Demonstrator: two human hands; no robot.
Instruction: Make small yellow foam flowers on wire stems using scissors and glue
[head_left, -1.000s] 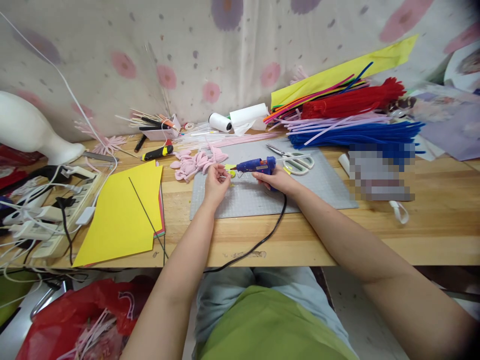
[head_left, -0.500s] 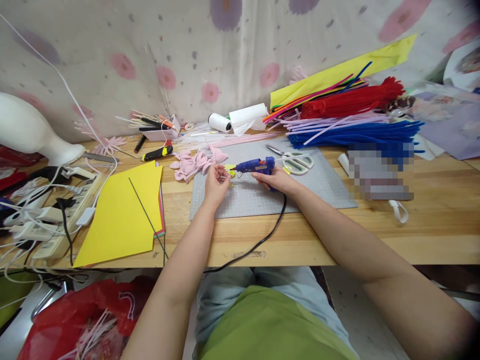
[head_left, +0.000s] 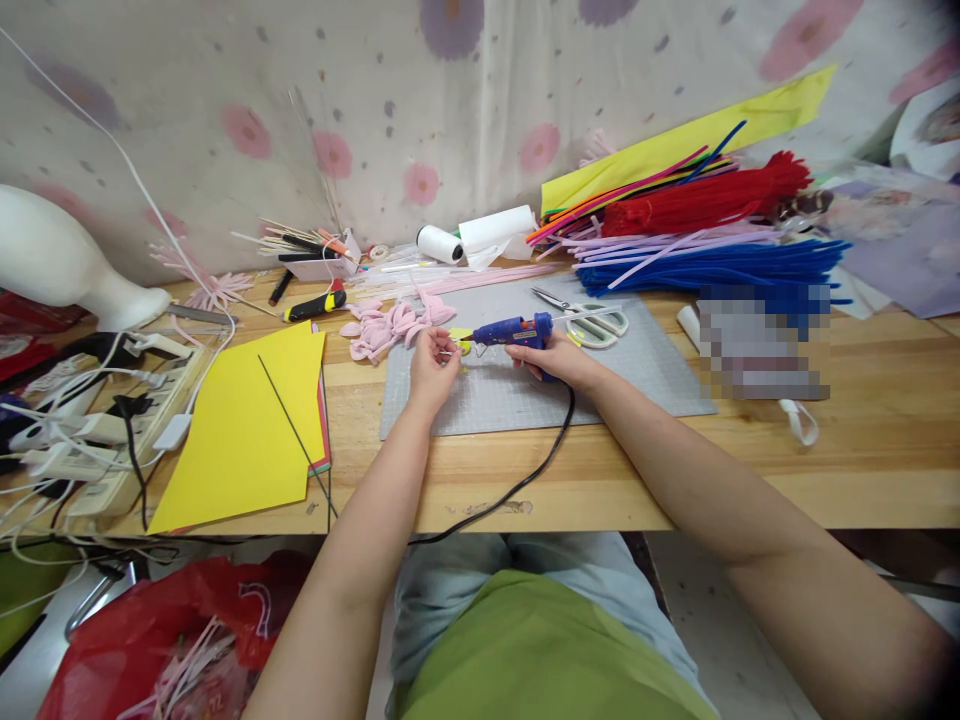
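- My right hand [head_left: 559, 360] is wrapped round the handle of a blue plastic glue gun [head_left: 510, 332], held over a grey mat with thin lines [head_left: 510, 405].
- The gun's dark tip points to 9 o'clock. I cannot tell if it touches anything.
- My left hand [head_left: 436, 365] is at the tip, fingers close together, pinching a small bright yellow piece [head_left: 465, 348]. It is too tiny for me to tell its shape.
- From the gun, a long black cord [head_left: 517, 490] runs down toward 6 o'clock.
- Scissors with pale handles [head_left: 619, 322] lie at 3 o'clock.
- Soft pink loops [head_left: 382, 330] sit in a heap at 9 o'clock.
- A fuzzy red bundle of sticks [head_left: 697, 203] lies at 2 o'clock.
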